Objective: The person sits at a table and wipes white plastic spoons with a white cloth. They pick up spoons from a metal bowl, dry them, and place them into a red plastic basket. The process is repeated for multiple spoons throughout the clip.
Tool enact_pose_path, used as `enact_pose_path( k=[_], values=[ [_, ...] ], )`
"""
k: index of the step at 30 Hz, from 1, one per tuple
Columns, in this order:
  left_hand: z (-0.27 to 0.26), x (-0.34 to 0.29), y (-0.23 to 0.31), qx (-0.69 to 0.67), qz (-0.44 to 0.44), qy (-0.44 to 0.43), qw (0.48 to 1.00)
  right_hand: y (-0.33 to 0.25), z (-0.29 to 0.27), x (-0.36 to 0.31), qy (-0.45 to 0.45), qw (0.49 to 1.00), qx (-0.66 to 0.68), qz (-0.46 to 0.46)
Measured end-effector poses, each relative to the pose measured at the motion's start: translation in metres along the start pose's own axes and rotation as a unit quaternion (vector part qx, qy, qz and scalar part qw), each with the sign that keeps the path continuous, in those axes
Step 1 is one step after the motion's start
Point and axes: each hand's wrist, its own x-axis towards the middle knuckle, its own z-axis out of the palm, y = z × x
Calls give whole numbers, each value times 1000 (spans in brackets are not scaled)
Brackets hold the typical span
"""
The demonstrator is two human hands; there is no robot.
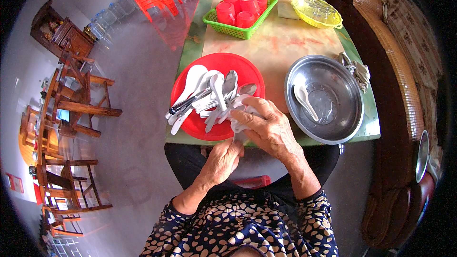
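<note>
White spoons (191, 82), head view: most lie heaped with metal spoons (230, 82) on the red tray (194, 127) at the table's (312, 42) near edge, directly before you. One separate white spoon (301, 96) rests in the metal basin (337, 77) to your right. Judged from this layout, your handling of the cutlery is unfinished: the heap remains mixed. Your right hand (270, 127) touches white spoons at the tray's rim; your left hand (222, 162) curls just below it. Blur and overlap there prevent telling whether either grasps a piece. Cutlery and vessels show no readable label, brand or writing.
</note>
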Motion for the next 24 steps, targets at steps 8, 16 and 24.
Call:
enact_pose_path(
  k=[8, 16, 24],
  values=[
    [3, 1, -10, -75, 28, -4, 997, 0, 2, -18, 91, 960, 182, 192],
    [5, 5, -11, -556, -136, -144, 807, 1, 6, -29, 178, 898, 308, 261],
    [6, 6, -9, -407, 14, -37, 913, 3, -2, -33, 273, 741, 548, 276]
  ],
)
